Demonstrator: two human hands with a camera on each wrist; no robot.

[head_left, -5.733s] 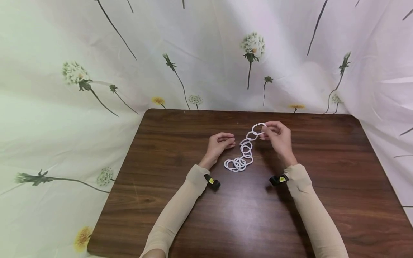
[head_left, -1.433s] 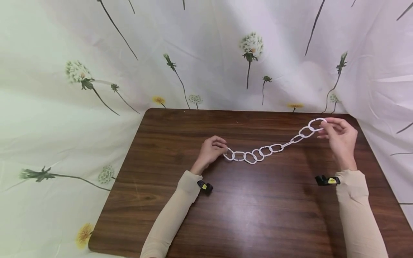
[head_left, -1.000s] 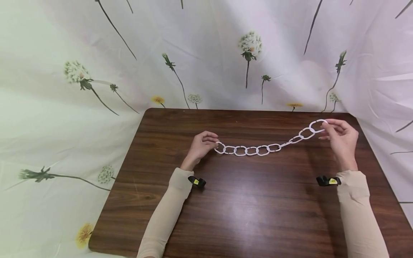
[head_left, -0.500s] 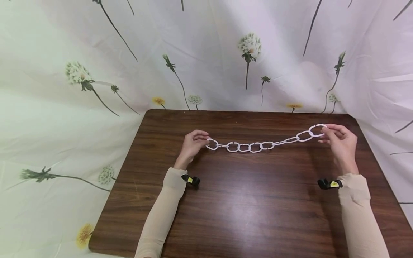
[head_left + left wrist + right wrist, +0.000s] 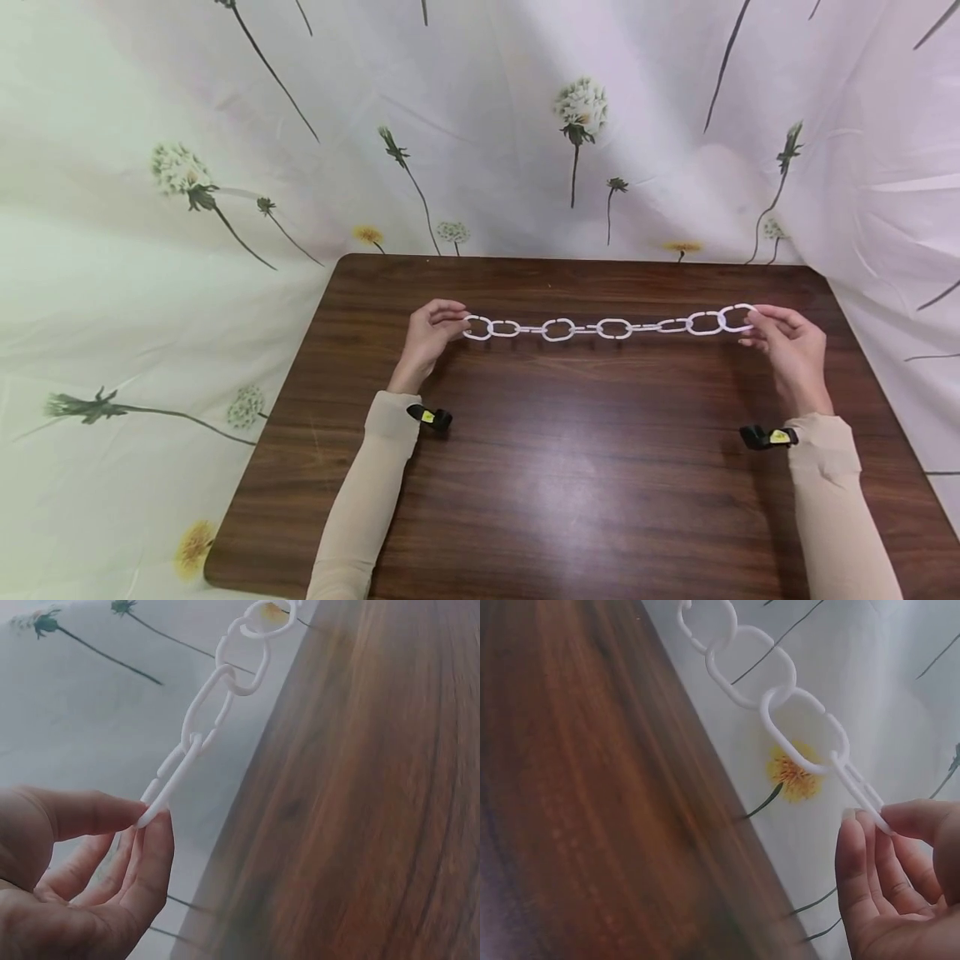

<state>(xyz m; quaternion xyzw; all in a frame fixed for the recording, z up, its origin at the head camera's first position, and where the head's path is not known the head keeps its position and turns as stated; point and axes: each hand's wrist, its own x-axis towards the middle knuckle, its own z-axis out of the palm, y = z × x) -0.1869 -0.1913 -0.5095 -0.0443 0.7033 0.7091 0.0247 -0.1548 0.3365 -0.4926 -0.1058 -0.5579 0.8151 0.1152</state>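
Note:
A white plastic chain (image 5: 558,330) of several oval links stretches almost straight between the two hands, over the far half of the table. Its left end link (image 5: 169,784) is pinched between thumb and fingertips of my left hand (image 5: 429,340). At the other end, my right hand (image 5: 793,354) pinches the last link (image 5: 861,792) the same way. Small gaps show in the sides of some links. In both wrist views the chain runs away from the fingertips, each link hooked through its neighbour.
The dark wood-grain table (image 5: 570,467) has rounded corners and ends at a pale curtain (image 5: 480,125) printed with dandelions. A black band with a yellow label sits on each wrist, the left band (image 5: 431,417) and the right band (image 5: 769,437).
Earlier the chain lay bunched, held only by my right hand. Since then my right hand moved right and my left hand took the other end and moved left, pulling the sagging chain nearly straight.

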